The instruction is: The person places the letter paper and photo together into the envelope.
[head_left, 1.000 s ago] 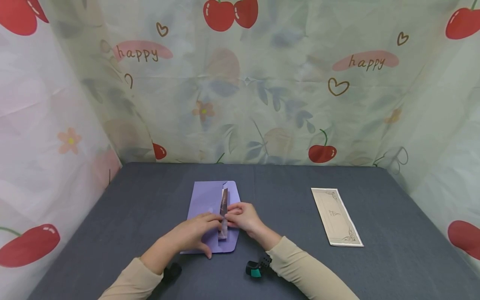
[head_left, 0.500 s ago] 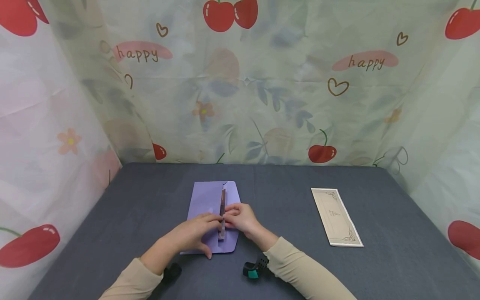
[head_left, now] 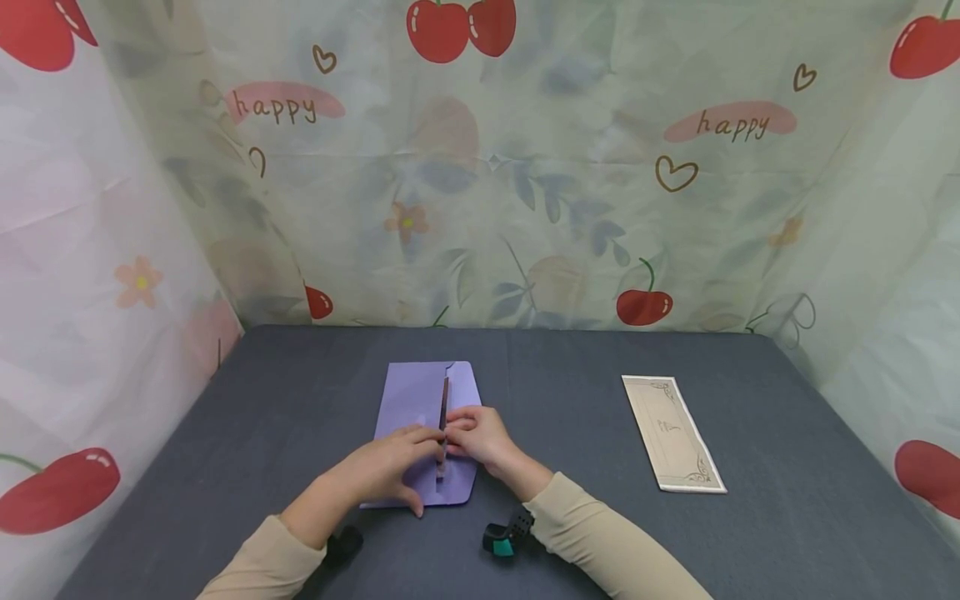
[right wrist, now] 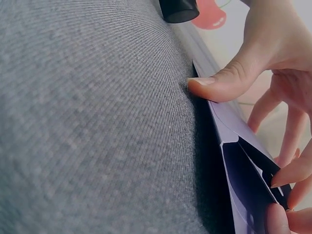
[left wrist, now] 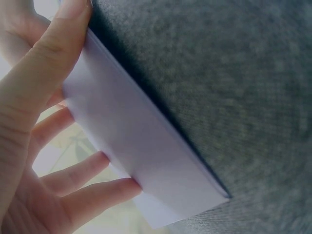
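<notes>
Head view: left hand (head_left: 388, 465) partly hides envelope (head_left: 412, 397).

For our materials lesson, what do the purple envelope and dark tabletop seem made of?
Purple envelope: probably smooth, mostly matte paper or thin card, given its thin, crisp edges.
Dark tabletop: apparently matte fabric, since fine woven-looking ridges show close up.

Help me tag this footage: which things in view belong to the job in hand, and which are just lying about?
In the job:
purple envelope, under the left hand
thin dark strip at its opening, at the fingertips of the right hand

Apparently just lying about:
cream paper with ornate corners, touched by neither hand
</notes>
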{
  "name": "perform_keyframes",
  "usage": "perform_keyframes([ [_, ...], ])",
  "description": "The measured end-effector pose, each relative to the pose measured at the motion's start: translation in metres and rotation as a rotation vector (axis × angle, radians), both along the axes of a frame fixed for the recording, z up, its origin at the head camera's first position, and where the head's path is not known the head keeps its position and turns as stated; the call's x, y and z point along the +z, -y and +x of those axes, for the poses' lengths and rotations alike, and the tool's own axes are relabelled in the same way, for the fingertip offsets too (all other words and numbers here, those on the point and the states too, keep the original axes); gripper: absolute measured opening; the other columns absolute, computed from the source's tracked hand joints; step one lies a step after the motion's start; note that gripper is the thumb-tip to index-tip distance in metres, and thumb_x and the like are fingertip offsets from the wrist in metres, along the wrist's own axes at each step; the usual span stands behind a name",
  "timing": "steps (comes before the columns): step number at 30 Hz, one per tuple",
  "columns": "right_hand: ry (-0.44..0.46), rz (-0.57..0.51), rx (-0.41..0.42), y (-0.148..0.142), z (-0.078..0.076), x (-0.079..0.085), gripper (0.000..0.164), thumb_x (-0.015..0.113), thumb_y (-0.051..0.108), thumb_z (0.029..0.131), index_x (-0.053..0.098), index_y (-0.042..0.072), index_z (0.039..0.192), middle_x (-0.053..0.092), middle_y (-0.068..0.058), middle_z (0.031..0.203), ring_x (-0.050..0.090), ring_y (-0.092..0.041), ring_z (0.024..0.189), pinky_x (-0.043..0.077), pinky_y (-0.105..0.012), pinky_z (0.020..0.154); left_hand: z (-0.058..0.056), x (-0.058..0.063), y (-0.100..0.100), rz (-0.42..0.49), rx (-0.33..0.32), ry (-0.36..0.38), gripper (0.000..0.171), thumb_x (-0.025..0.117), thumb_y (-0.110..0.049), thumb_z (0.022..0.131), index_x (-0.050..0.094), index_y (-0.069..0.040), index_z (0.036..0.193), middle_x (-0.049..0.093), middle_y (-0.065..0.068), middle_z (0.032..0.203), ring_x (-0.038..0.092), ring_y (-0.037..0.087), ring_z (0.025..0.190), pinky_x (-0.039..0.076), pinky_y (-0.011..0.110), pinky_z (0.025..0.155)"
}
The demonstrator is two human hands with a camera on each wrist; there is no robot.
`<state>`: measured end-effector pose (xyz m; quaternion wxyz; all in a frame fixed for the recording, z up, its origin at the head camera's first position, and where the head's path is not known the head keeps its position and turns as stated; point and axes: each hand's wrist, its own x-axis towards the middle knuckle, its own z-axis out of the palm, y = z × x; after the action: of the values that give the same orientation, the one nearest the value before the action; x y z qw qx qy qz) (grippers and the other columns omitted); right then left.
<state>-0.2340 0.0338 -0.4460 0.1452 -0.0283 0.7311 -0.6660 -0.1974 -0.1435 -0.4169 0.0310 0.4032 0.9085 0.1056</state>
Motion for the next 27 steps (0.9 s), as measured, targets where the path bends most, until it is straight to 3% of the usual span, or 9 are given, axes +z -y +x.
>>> perform_keyframes([
  [13,0.004,0.013,-0.001,0.0017,0.0020,0.0019,0.027,0.057,-0.003,0.087,0.056,-0.012,0.112,0.069,-0.021,0.095,0.062,-0.007,0.069,0.058,-0.025,0.066,-0.0015,-0.0008,0.0005,0.000,-0.019,-0.031,0.058,0.084,-0.039,0.060,0.059,-0.013,0.106,0.053,0.007,0.132,0.050,0.023,0.119,0.044,0.039,0.099],
  [21,0.012,0.033,0.023,-0.0010,0.0029,0.0036,0.030,0.056,-0.001,0.088,0.055,-0.012,0.116,0.066,-0.027,0.105,0.064,-0.010,0.074,0.058,-0.027,0.069,-0.0009,-0.0007,0.0004,0.012,-0.025,-0.032,0.059,0.083,-0.038,0.060,0.059,-0.013,0.107,0.054,0.007,0.131,0.051,0.024,0.120,0.044,0.039,0.099],
  [27,0.012,0.035,0.040,-0.0055,0.0023,0.0024,0.030,0.057,0.000,0.088,0.056,-0.011,0.116,0.069,-0.024,0.099,0.064,-0.009,0.073,0.057,-0.025,0.068,-0.0008,-0.0021,0.0012,0.020,-0.027,-0.035,0.059,0.083,-0.039,0.060,0.059,-0.013,0.106,0.054,0.008,0.130,0.050,0.024,0.120,0.044,0.040,0.099],
])
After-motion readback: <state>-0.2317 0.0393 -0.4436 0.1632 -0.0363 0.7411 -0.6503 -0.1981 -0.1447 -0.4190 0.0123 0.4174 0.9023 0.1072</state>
